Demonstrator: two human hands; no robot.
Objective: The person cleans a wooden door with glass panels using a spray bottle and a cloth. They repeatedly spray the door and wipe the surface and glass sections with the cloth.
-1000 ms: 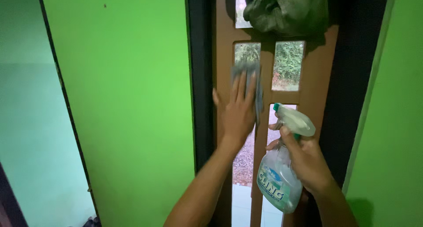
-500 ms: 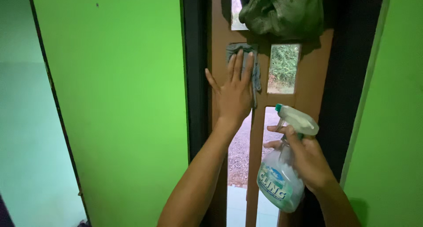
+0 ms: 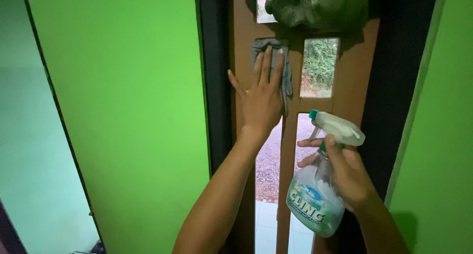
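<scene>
The left hand (image 3: 260, 101) lies flat against the brown wooden window frame (image 3: 290, 135), its fingers (image 3: 266, 67) stretched out straight and slightly fanned, the thumb held off to the side; under the fingertips and palm it presses a grey cloth (image 3: 281, 62) against the upper left pane, so the cloth shows only above and to the right of the fingers. The right hand (image 3: 350, 172) is lower and to the right, wrapped round the neck of a clear plastic spray bottle (image 3: 318, 195), with the thumb over the near side of the neck and two fingers (image 3: 309, 142) curled out in front below the white trigger head (image 3: 340, 128), which has a small teal nozzle tip pointing left toward the frame. The bottle hangs tilted, its rounded body below the hand, and carries a curved label (image 3: 308, 207) in blue, white and green across its lower front. The frame has small glass panes; the upper right pane (image 3: 319, 67) shows green foliage outside, the lower panes show gravel ground. A dark green bundle of fabric (image 3: 320, 7) sits bunched at the top of the frame, above both hands. Bright green wall (image 3: 123, 111) flanks the window on the left and right
</scene>
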